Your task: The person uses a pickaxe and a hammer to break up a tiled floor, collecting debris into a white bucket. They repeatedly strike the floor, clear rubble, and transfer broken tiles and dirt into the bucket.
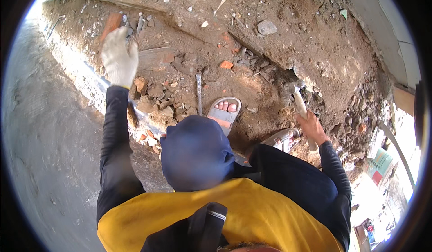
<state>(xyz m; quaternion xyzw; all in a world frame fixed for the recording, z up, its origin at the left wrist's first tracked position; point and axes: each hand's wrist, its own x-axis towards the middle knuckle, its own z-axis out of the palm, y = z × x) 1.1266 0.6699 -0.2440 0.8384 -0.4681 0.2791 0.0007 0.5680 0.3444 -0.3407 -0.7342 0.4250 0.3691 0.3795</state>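
Note:
My left hand point(119, 60), in a whitish work glove, reaches out to the far left over the dirt. Its thumb stands apart from the fingers, and the fingertips are at the near end of a reddish brick piece point(112, 24); whether they touch it I cannot tell. Bare and wrapped round a wooden handle, my right hand point(312, 127) holds a hammer point(300, 101) beside my right foot. The hammer's head points away from me, close to a broken hollow in the ground. A metal chisel point(199, 93) lies on the soil just left of my left sandal point(225, 112).
Broken stones and brick bits point(164, 102) lie in a heap at left. A smooth grey concrete floor point(49, 139) borders the dirt there. A larger grey stone point(267, 27) sits farther off. Pale wall panels point(387, 22) rise at far right, with rubble point(366, 99) below them.

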